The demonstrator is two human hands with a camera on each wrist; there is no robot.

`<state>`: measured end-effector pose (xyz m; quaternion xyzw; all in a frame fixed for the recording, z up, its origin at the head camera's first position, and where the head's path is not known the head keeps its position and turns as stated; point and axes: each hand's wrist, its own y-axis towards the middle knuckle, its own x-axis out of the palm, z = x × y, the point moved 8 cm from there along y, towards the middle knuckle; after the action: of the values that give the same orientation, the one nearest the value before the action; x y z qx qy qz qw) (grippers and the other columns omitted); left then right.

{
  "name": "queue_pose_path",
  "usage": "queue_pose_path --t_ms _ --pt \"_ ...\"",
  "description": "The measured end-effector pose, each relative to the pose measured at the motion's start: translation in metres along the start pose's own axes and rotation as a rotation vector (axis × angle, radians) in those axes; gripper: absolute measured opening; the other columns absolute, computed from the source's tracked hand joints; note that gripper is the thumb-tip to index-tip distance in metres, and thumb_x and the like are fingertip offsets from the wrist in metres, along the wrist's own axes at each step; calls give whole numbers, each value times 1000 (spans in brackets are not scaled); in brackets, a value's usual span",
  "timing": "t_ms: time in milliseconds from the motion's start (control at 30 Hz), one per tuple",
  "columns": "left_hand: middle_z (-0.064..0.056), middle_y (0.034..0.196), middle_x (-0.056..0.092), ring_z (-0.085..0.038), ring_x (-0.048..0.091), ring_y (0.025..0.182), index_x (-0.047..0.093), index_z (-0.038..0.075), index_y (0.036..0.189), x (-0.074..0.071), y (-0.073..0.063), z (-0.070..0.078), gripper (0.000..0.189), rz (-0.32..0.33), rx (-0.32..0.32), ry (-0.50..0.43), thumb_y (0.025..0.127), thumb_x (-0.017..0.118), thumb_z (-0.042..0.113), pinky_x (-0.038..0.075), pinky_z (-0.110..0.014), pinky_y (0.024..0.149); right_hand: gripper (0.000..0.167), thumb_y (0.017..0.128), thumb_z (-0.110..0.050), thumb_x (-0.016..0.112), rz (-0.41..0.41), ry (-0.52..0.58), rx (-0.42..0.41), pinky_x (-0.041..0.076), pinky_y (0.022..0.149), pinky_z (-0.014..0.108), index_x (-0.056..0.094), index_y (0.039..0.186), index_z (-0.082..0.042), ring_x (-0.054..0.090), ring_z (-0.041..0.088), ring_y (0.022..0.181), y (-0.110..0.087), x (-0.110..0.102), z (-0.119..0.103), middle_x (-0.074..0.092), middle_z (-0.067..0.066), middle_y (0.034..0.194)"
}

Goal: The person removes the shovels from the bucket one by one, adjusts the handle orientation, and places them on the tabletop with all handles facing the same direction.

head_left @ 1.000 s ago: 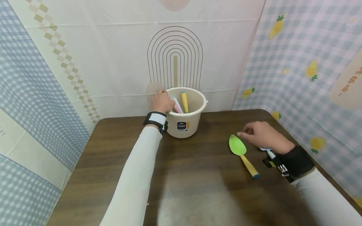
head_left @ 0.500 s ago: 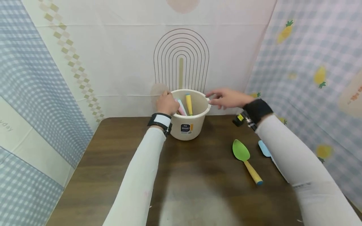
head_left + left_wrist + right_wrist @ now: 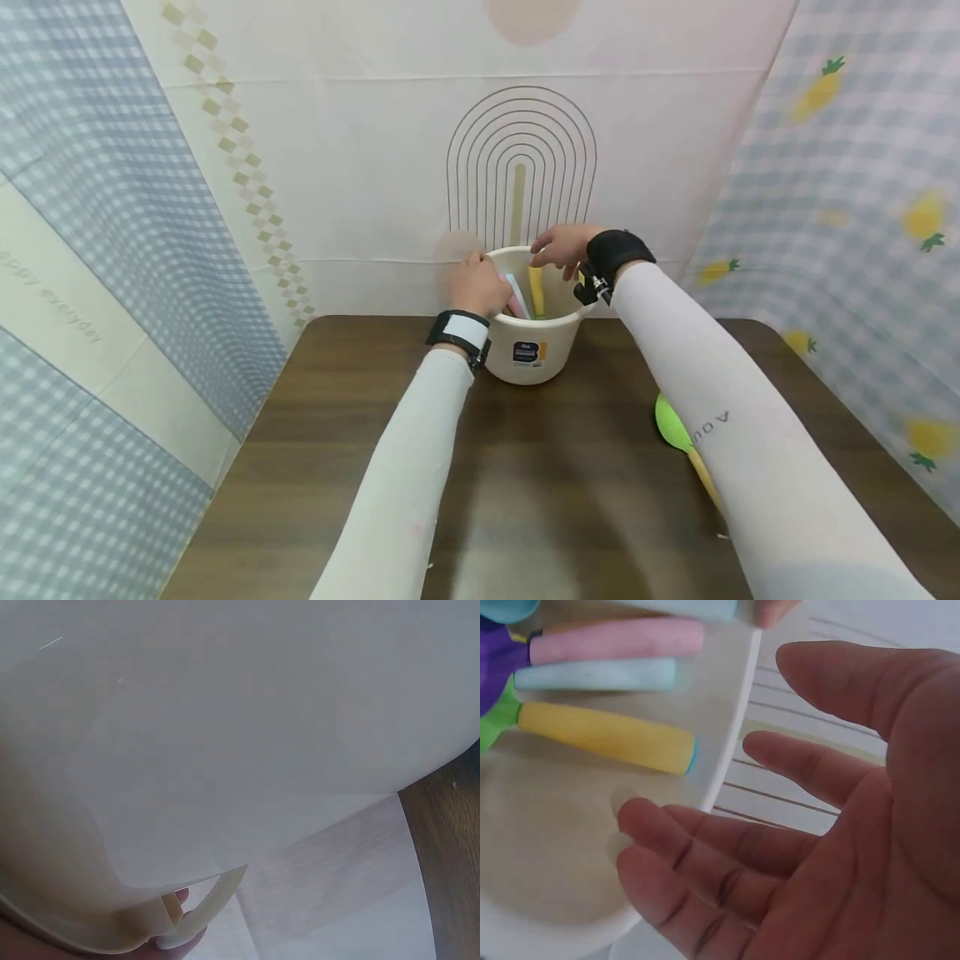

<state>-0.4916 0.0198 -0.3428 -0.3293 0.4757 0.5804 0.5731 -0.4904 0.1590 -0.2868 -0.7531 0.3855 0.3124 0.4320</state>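
Note:
A cream bucket (image 3: 498, 354) stands at the back of the table, with several tools in it. My left hand (image 3: 478, 285) grips its left rim; in the left wrist view, a bit of that hand shows beside the pale bucket handle (image 3: 214, 904). Over the right part of the opening is my right hand (image 3: 564, 247), fingers spread and loosely bent, with nothing in its grasp. Just beyond its fingertips in the right wrist view lies a yellow handle (image 3: 607, 739) with a green end. A light blue handle (image 3: 596, 673) and a pink handle (image 3: 619, 641) lean alongside.
On the brown table (image 3: 360, 467) a green scoop (image 3: 672, 425) with a yellow handle lies at the right, partly covered by my right sleeve (image 3: 720, 417). A patterned cloth (image 3: 375, 167) hangs directly behind the bucket, and checked cloth (image 3: 847, 317) hangs along the right.
My right hand has moved from above the tools at the right, leftward to over the bucket's opening. My left hand has stayed on the rim. The head view has shifted left.

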Motion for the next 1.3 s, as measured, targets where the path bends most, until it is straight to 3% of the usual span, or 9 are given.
queue_pose_path --t_ms 200,300,433,567,667,833,933,1067,1300 --pt "-11 137 54 -29 58 122 52 -1 147 -2 -5 7 62 -3 9 0 98 56 36 48 -43 107 63 110 -27 47 -35 -6 34 51 110 49 26 162 2 40 51 146 8 5 -2 27 28 167" --pt "-12 138 54 -29 57 123 53 -2 146 -6 -9 4 59 7 10 -9 100 56 35 48 -43 108 63 109 -28 46 -39 -81 20 49 113 48 27 161 2 43 48 146 17 8 -11 30 27 166" --pt "-12 139 54 -30 57 124 53 -2 147 -10 -14 0 60 19 12 -6 101 57 36 47 -44 108 59 107 -30 47 1 -292 -8 45 116 47 40 156 1 53 41 139 32 13 -21 42 25 160" --pt "-12 141 53 -31 57 127 52 -2 147 -7 -15 -1 59 22 13 -6 103 54 37 47 -44 109 53 103 -33 53 51 -339 45 47 110 43 56 146 -2 57 33 128 44 18 -17 56 20 149" --pt "-13 144 52 -31 56 128 53 -2 147 -6 -15 0 57 22 14 -16 104 52 36 46 -45 110 46 100 -32 57 84 -292 85 50 99 40 65 133 -2 58 28 112 48 20 -12 63 17 132" --pt "-13 147 51 -31 54 131 52 -2 147 -8 -17 2 57 25 21 -33 104 52 34 44 -46 113 31 96 -25 59 138 -281 80 45 76 33 68 114 -1 51 22 87 60 18 -4 55 9 96" --pt "-13 149 50 -31 53 133 52 -2 148 -9 -17 3 58 22 25 -33 104 52 34 43 -46 114 28 96 -20 61 158 -323 46 45 73 31 70 114 0 52 21 85 68 15 0 59 8 95" --pt "-13 150 49 -30 52 134 52 -2 148 -8 -18 3 58 12 23 -32 102 53 33 43 -46 114 27 95 -11 62 174 -365 11 51 77 33 71 117 2 59 24 91 65 11 -1 69 14 108" --pt "-11 145 50 -30 54 129 53 -1 146 -8 -18 1 61 11 15 -48 96 59 32 45 -45 111 8 93 -7 64 188 -425 -15 46 68 28 69 95 -2 56 21 81 35 5 -17 63 7 89"
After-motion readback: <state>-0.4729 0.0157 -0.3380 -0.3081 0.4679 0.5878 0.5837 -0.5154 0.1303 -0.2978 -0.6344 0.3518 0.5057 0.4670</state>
